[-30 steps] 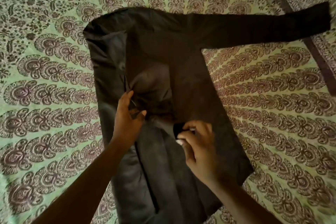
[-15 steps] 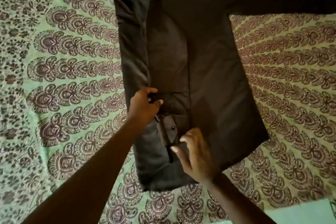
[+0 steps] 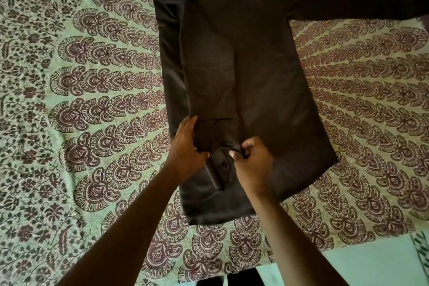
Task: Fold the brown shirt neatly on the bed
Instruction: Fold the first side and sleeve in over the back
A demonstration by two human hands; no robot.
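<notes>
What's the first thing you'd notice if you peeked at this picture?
A big brown shirt lies flat in the middle of a green patterned bedspread, one sleeve stretched out to the upper right. Near its lower end, the left hand and right hand grip the folded-in sleeve's cuff, where a small button shows.

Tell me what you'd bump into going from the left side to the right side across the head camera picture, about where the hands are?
Patterned bedspread → left hand → buttoned cuff → right hand → the flat side of the brown shirt → bedspread again.
</notes>
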